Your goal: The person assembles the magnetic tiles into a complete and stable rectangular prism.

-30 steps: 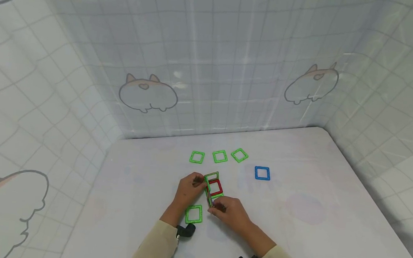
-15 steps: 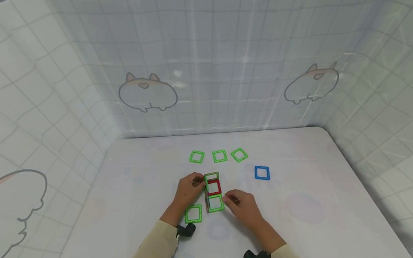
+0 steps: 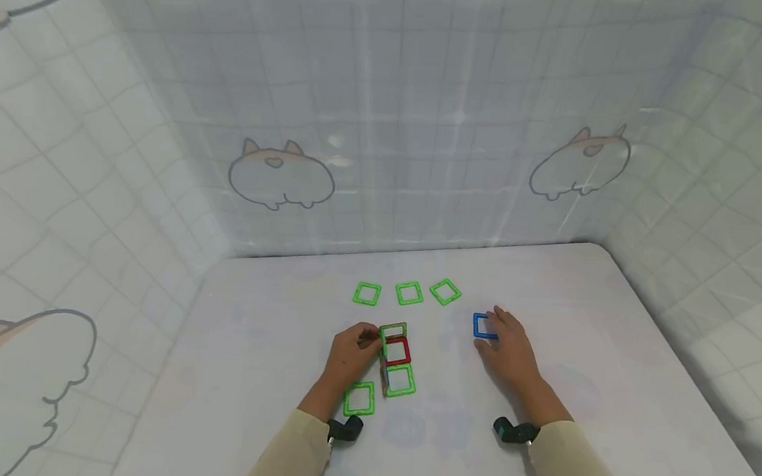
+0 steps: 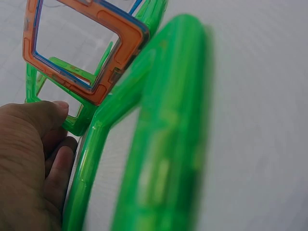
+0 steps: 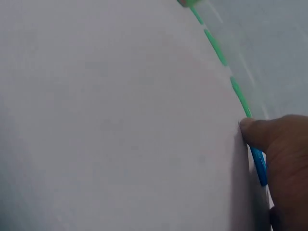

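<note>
Left hand pinched a green square; right hand had fingers spread apart, blue square partly beneath them.

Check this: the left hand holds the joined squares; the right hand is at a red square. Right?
Not quite: the right hand is at a blue square, not red, as the head view shows. The left hand does hold the joined squares.
</note>
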Demonstrator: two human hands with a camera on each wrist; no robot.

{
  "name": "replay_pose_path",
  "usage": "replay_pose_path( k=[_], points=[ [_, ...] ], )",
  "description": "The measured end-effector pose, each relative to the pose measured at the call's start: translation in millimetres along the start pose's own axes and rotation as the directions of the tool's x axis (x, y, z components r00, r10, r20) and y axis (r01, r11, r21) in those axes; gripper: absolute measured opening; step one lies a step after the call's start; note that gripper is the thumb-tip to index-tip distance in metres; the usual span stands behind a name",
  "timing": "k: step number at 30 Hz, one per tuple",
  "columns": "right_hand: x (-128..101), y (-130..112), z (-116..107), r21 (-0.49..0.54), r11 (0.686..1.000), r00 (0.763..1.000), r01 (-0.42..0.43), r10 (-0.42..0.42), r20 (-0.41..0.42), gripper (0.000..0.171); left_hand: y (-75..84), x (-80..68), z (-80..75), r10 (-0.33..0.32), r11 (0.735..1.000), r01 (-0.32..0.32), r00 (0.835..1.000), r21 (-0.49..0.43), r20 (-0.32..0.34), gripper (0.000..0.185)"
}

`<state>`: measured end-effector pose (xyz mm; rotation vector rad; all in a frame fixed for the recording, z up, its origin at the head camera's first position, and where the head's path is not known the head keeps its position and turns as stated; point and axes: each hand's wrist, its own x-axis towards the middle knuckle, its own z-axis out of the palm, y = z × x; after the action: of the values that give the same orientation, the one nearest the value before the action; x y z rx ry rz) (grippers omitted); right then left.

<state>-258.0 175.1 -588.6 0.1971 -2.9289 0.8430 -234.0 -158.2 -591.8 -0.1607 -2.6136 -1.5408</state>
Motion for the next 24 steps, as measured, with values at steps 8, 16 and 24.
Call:
replay_pose_path(
  k=[8,16,24],
  points=[
    [-1,5,-8,-0.030,1.000,0.997,0.002,0.000,0.080,0.060,0.4,-0.1,1.6,-0.012,1.000,0.012,1.000,0.004,-0.015,0.017],
    [-4,6,-15,-0.084,0.996,0.993,0.040,-0.031,0.113,0.056,-0.2,1.3,1.3,-0.011,1.000,0.011,1.000,0.005,-0.017,0.016],
    [-7,12,-20,-0.090,0.993,0.988,0.079,-0.067,0.138,0.050,-1.8,1.9,2.5,-0.009,1.000,0.009,1.000,0.014,-0.011,0.017]
  ],
)
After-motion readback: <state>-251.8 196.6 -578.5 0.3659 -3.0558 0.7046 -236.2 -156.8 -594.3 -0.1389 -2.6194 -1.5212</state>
